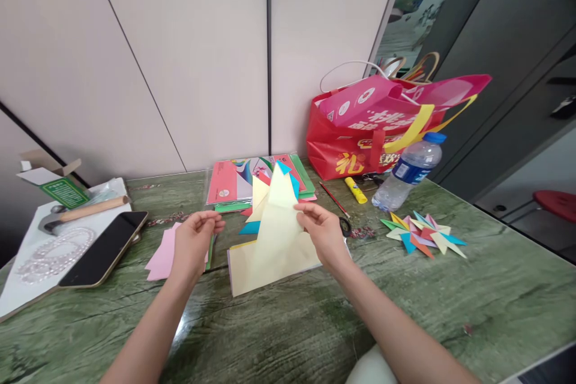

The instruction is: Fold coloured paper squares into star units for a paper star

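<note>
My right hand [321, 231] pinches the right edge of a pale yellow sheet of folded paper [279, 228], held up with its pointed end away from me. Beneath it lies a stack of cream paper [258, 270] with a yellow and purple edge. My left hand [195, 237] hovers to the left, its fingers bunched toward the thumb, with nothing seen in them. Next to that hand are pink paper pieces [164, 255]. Behind the held sheet, partly hidden, are blue, red and cream folded paper points [249, 228].
Packs of coloured paper [229, 183] lie by the wall. At right are a red bag [333, 144], water bottle [407, 174], glue stick [355, 190], pencil [333, 197], scissors [345, 227] and a pile of folded paper stars [423, 234]. A phone [105, 249] and hammer [90, 211] lie left.
</note>
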`<state>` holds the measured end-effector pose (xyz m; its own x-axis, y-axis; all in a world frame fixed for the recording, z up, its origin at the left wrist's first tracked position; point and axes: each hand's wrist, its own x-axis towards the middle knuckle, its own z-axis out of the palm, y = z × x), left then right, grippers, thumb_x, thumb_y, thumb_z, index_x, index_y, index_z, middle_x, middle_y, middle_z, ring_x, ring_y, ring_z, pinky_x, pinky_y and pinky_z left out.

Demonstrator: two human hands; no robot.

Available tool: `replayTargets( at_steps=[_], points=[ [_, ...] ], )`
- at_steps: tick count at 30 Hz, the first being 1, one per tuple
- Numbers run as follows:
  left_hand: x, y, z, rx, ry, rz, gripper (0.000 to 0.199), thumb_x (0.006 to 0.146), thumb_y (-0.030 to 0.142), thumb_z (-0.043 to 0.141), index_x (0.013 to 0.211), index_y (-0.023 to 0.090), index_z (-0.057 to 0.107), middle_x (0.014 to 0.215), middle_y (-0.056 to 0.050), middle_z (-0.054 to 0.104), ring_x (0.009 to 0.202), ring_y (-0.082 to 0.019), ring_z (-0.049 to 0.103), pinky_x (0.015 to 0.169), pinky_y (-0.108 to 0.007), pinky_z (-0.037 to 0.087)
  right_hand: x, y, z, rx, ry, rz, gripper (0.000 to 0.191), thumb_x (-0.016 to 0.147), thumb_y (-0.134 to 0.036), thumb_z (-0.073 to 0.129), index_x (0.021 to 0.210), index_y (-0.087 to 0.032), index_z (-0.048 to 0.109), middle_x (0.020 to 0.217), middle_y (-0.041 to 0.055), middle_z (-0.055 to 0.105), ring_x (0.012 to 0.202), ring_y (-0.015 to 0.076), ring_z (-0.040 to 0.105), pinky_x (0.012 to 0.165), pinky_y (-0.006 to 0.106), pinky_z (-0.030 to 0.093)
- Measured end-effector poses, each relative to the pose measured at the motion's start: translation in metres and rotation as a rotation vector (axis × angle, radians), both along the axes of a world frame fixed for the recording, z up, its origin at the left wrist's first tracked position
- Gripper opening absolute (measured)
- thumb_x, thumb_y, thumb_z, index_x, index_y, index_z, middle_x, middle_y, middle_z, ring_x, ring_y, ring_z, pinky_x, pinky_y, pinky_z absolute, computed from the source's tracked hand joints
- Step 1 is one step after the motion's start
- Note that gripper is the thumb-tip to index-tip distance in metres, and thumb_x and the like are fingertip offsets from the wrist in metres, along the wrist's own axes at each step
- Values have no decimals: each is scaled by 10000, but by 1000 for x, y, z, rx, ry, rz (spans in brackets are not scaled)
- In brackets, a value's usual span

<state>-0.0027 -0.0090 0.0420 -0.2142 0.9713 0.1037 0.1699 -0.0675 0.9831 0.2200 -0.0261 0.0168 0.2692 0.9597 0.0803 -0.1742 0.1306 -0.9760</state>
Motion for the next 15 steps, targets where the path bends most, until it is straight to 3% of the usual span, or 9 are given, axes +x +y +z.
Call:
replayTargets(
  at_steps=[3, 5, 7, 10, 12, 15],
  points=[
    [-2, 0, -4, -43, 177, -90, 138, 596, 269, 587, 679, 162, 610, 673, -34, 631, 668, -191, 593, 672, -323, 453, -1, 2, 1, -8, 194, 83, 354, 622, -315, 675, 953, -206, 612, 943, 40, 619, 744, 152, 568, 637, 288, 479],
    [0, -2, -4, -63, 314, -154, 116, 578, 252, 596, 651, 170, 635, 648, -36, 626, 661, -210, 574, 657, -333, 426, -3, 2, 1, -6, 257, 239, 537, 624, -338, 690, 1126, -251, 524, 1257, 69, 467, 967, 198, 548, 770, 350, 485],
    [4, -5, -4, -76, 433, -214, 100, 553, 253, 617, 619, 182, 645, 623, -28, 608, 642, -221, 549, 640, -340, 405, -4, 2, -2, -28, 247, 368, 700, 636, -344, 694, 1260, -298, 379, 1412, 77, 258, 1134, 227, 461, 884, 399, 432],
    [9, -9, -5, -95, 574, -326, 154, 485, 238, 677, 631, 198, 649, 673, -18, 593, 683, -237, 541, 651, -338, 399, -3, 5, -12, -44, 106, 445, 746, 677, -316, 665, 1314, -302, 276, 1431, 93, 205, 1226, 229, 373, 968, 412, 350],
    [10, -13, -7, -103, 714, -442, 293, 457, 222, 708, 743, 196, 649, 811, -32, 587, 787, -257, 543, 696, -339, 405, -1, 7, -19, 2, -75, 435, 617, 710, -276, 625, 1266, -278, 355, 1370, 96, 318, 1196, 221, 410, 948, 400, 372],
    [10, -16, -13, -84, 919, -614, 482, 462, 188, 721, 928, 188, 598, 998, -61, 530, 957, -279, 484, 779, -347, 394, 0, 3, -22, 99, -482, 414, 312, 718, -197, 601, 1025, -230, 559, 1069, 70, 548, 986, 199, 545, 820, 360, 459]
  ],
)
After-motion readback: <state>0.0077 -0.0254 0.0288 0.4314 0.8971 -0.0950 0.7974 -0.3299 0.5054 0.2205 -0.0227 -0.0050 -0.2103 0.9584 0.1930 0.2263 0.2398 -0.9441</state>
